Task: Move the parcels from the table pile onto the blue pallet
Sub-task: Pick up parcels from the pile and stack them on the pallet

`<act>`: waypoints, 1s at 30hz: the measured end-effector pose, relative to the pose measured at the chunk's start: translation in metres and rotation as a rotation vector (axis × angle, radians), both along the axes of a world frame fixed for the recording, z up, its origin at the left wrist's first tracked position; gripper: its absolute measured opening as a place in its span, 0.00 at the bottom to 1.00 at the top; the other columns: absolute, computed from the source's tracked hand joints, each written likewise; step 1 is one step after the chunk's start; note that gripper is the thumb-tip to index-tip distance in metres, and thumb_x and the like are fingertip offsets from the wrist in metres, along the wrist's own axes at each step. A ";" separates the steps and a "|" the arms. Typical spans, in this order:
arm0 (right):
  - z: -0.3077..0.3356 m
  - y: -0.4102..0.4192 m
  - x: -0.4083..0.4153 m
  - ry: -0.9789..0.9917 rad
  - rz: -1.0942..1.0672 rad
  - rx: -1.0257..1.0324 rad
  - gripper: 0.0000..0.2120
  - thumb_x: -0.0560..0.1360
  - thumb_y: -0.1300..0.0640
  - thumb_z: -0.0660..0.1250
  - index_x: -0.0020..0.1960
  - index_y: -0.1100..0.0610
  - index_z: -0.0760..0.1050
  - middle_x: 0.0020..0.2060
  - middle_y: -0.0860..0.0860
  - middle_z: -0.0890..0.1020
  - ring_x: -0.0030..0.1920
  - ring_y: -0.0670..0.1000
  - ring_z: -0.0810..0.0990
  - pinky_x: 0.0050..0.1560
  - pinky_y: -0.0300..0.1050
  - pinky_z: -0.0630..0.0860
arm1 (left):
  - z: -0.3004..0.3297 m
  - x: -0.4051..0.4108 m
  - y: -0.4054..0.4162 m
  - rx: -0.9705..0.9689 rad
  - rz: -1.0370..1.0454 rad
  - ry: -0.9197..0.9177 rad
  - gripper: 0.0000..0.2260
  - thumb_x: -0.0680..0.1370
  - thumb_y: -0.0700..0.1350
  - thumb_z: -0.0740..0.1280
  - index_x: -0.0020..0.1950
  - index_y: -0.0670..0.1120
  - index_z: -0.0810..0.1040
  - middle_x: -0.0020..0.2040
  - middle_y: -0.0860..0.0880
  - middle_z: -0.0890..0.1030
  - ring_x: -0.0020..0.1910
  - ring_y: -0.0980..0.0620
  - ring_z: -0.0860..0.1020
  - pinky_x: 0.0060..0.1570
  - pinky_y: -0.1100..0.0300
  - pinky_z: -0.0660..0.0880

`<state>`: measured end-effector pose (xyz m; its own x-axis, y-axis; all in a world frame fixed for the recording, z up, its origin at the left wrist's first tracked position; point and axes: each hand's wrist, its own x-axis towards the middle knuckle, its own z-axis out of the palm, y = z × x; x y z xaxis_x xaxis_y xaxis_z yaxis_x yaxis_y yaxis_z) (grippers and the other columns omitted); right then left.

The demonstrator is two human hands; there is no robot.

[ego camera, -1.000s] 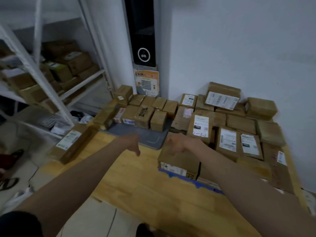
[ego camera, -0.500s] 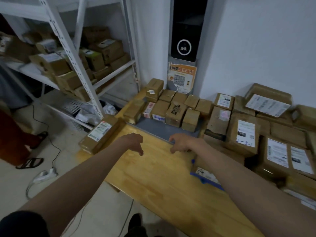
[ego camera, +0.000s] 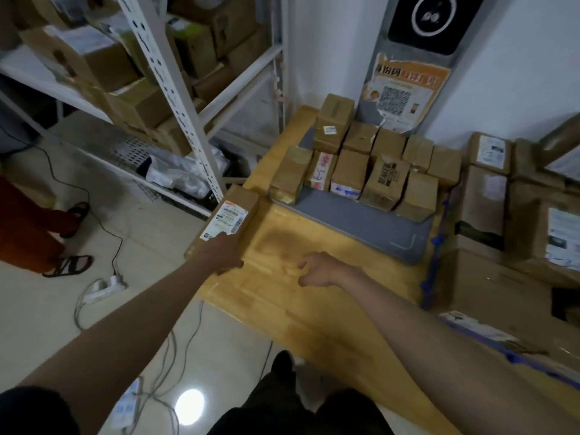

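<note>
Head view: left hand [ego camera: 219, 255] lies on the long brown labelled cardboard parcel [ego camera: 224, 224] overhanging the wooden surface's [ego camera: 314, 309] left edge, its grip unclear; right hand [ego camera: 317, 270] hovers loosely curled, empty, likely ready to help lift.

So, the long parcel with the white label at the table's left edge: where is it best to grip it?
Probably across its narrow width at the near end, where the left hand already touches the long parcel. It lies flat along the table edge, its long sides free; come from above.
</note>
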<state>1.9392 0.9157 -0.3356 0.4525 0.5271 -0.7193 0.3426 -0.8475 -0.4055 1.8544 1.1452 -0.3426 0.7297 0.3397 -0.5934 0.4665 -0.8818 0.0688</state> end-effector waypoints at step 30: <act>-0.086 0.039 -0.040 0.503 -0.661 0.257 0.35 0.73 0.58 0.73 0.75 0.51 0.61 0.58 0.52 0.77 0.57 0.52 0.79 0.48 0.43 0.77 | -0.085 -0.054 -0.025 -0.391 0.594 -0.174 0.55 0.57 0.56 0.83 0.76 0.45 0.58 0.67 0.45 0.71 0.66 0.42 0.69 0.63 0.43 0.71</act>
<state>1.8990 0.9548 -0.4212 0.3834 0.4418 -0.8110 -0.4593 -0.6707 -0.5825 1.8004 1.1200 -0.4275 0.5829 0.4944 -0.6448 0.8121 -0.3790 0.4436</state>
